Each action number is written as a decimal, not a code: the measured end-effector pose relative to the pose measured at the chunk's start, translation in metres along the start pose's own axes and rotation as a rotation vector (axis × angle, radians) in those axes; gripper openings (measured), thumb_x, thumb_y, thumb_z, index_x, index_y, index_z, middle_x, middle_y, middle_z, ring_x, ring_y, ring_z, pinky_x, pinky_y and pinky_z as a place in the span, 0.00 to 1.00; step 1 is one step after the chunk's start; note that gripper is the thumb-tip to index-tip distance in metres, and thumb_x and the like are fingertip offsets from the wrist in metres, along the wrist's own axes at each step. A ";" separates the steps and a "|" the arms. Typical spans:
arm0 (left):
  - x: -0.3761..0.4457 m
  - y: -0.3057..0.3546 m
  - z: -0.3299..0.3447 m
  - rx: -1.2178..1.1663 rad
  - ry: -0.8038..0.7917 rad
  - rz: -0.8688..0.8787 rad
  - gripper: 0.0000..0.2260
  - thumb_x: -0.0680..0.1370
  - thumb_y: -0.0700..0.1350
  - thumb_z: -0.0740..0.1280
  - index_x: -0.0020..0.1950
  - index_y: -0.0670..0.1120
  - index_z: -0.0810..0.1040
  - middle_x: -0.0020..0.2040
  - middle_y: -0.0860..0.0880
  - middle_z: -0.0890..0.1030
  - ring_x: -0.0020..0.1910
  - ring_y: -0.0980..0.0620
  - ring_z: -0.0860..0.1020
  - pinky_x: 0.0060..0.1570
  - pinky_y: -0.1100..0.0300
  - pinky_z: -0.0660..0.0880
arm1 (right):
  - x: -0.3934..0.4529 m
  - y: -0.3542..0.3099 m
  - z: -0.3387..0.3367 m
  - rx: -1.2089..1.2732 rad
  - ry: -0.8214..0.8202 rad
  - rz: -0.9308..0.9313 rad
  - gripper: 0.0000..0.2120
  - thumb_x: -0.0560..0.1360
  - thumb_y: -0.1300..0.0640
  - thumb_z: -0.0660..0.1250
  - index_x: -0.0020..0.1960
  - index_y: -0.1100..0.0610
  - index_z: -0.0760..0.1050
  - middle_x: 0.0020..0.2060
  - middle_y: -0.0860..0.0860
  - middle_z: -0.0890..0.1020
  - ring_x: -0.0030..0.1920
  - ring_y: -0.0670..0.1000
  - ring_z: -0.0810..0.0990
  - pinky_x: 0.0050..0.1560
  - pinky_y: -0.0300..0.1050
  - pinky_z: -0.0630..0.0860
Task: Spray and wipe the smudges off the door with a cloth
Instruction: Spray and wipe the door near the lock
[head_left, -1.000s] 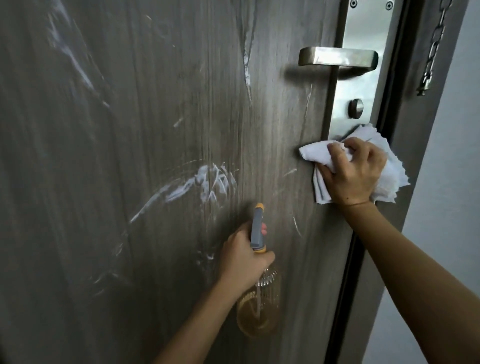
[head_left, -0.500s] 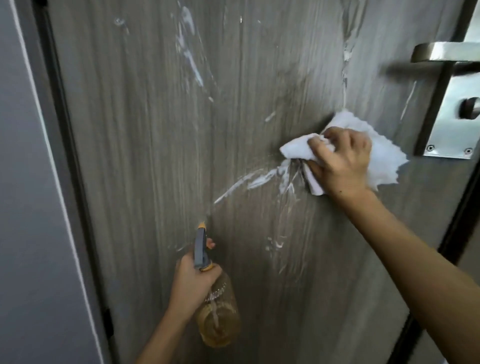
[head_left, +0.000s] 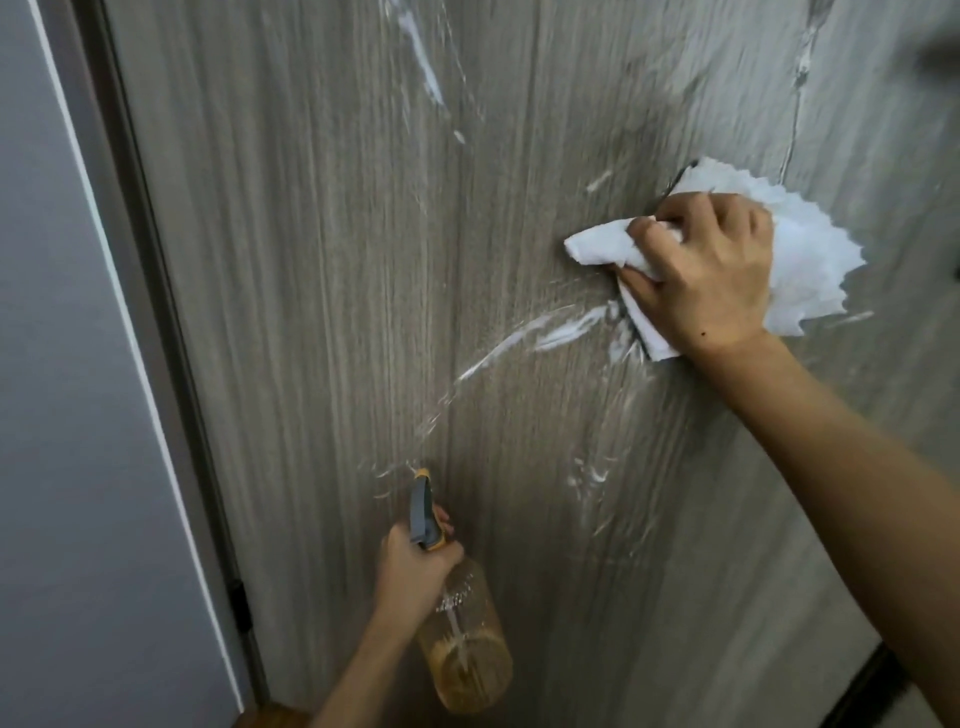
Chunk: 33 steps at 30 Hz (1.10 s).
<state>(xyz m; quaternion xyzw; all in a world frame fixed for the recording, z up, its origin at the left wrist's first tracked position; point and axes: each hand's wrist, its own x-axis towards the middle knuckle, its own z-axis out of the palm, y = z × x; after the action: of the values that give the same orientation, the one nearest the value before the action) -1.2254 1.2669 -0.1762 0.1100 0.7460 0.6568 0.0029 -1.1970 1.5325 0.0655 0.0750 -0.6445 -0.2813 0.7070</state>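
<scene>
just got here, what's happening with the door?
A person is cleaning white smudges off a grey wood-grain door. The right hand grips a bunched white cloth pressed against the door, right beside a long white streak. The left hand holds a clear spray bottle with amber liquid, nozzle pointing up near the door. More streaks remain higher up and below the cloth, so the job is not finished.

We saw a door (head_left: 337, 312) of grey-brown wood grain, its streaks running vertically, marked with white smudges (head_left: 545, 335). The cloth (head_left: 810, 260) was plain white. The spray bottle (head_left: 467, 654) was clear amber, with a grey trigger head tipped in orange. The wall (head_left: 62, 415) was pale grey.
</scene>
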 end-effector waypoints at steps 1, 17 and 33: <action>-0.001 0.002 0.001 0.008 -0.012 0.022 0.13 0.68 0.30 0.72 0.43 0.48 0.79 0.36 0.50 0.80 0.34 0.58 0.79 0.36 0.60 0.74 | 0.000 0.000 0.000 -0.004 -0.003 0.002 0.12 0.79 0.46 0.64 0.48 0.55 0.75 0.45 0.56 0.81 0.45 0.57 0.72 0.45 0.51 0.64; 0.008 0.089 -0.022 -0.115 0.036 0.215 0.11 0.67 0.33 0.73 0.42 0.46 0.78 0.38 0.50 0.80 0.41 0.52 0.80 0.41 0.60 0.74 | 0.006 0.000 -0.004 -0.029 -0.109 -0.007 0.10 0.76 0.49 0.69 0.47 0.57 0.78 0.45 0.57 0.80 0.44 0.59 0.70 0.45 0.53 0.64; 0.038 0.269 -0.065 -0.201 -0.028 0.489 0.15 0.59 0.38 0.70 0.44 0.46 0.77 0.44 0.50 0.80 0.39 0.52 0.77 0.42 0.54 0.75 | 0.011 -0.003 -0.007 -0.040 -0.119 0.001 0.10 0.72 0.51 0.68 0.45 0.58 0.80 0.42 0.58 0.80 0.42 0.58 0.69 0.44 0.51 0.64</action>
<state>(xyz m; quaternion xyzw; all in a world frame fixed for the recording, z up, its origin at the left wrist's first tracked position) -1.2293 1.2403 0.1014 0.2951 0.6282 0.7072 -0.1347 -1.1907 1.5228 0.0728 0.0437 -0.6796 -0.2977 0.6691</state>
